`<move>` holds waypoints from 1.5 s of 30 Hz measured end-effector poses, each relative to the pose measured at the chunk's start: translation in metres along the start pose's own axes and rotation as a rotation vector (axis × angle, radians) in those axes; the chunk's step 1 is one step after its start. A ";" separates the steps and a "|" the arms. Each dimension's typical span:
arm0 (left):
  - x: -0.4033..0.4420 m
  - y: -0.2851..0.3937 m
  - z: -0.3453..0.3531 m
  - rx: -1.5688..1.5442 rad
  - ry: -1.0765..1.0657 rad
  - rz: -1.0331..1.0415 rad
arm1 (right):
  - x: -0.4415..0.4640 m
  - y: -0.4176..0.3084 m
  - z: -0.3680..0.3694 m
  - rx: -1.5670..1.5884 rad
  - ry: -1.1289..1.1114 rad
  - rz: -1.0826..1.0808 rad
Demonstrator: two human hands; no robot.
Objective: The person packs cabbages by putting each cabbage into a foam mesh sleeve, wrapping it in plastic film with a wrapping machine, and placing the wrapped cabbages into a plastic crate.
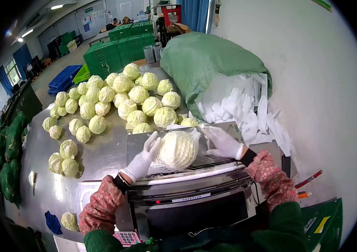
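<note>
A pale cabbage (176, 150) in a white foam net sits on the wrapping machine (191, 197) in front of me, with clear film around it. My left hand (145, 158), in a white glove, lies along the cabbage's left side, fingers extended and touching it. To the right, my gloved right hand (224, 143) is stretched out over the film beside the cabbage, its fingertips pointing toward the cabbage's upper right. Whether these fingertips pinch any film is hard to make out. A red light glows on the machine's front.
Many bare cabbages (138, 95) cover the far part of the metal table (103, 147). A green sack (212, 54) spills white foam nets (245, 105) at right. A knife (33, 180) and blue cloth (53, 222) lie left. Green crates (122, 50) stand behind; a pink calculator (127, 238) is near me.
</note>
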State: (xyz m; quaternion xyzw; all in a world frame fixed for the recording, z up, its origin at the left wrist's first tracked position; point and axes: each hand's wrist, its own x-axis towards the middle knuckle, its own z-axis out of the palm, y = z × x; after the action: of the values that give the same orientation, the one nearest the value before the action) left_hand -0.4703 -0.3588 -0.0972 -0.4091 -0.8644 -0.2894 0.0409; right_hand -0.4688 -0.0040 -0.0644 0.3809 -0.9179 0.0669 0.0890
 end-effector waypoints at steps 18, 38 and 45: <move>-0.168 0.145 0.072 -1.571 -0.574 -0.826 | -0.137 -0.163 0.016 2.171 -0.910 1.003; -0.286 0.198 0.101 -1.280 0.581 -0.951 | -0.154 -0.196 0.031 0.742 0.641 0.411; -0.286 0.246 0.081 -1.770 1.392 -0.807 | -0.149 -0.194 -0.003 1.112 0.602 0.991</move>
State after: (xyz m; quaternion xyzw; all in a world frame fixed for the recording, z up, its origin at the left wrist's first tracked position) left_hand -0.0877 -0.3883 -0.1376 0.2503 -0.2235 -0.9355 0.1105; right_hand -0.2270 -0.0370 -0.0825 -0.1167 -0.7491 0.6458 0.0900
